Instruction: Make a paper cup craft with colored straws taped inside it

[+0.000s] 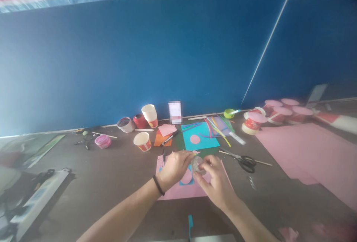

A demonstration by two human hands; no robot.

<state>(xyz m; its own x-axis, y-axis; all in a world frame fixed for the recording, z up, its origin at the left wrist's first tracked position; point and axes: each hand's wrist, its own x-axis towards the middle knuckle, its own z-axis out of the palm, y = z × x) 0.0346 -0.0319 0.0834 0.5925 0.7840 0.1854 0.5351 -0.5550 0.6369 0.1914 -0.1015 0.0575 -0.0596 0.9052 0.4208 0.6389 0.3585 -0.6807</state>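
In the head view, my right hand (216, 182) is closed around a roll of clear tape (197, 164), held on edge above the pink sheet (192, 193). My left hand (175, 165), with a black band at the wrist, has its fingers pressed together beside the top of the roll. What lies between its fingertips is too small to make out. Just beyond them a small pink scrap (196, 152) shows. Under the hands, a pink paper circle (186, 176) lies on a blue paper piece (182, 184). A black pen (164, 155) is partly hidden behind my left hand.
Black-handled scissors (247, 164) and a thin stick (263, 163) lie to the right. Beyond my hands is blue paper (189, 143) with coloured strips. Paper cups (142, 141) stand left; pink-topped cups (253, 123) stand right, near large pink paper (306, 152). A blue wall (167, 56) bounds the back.
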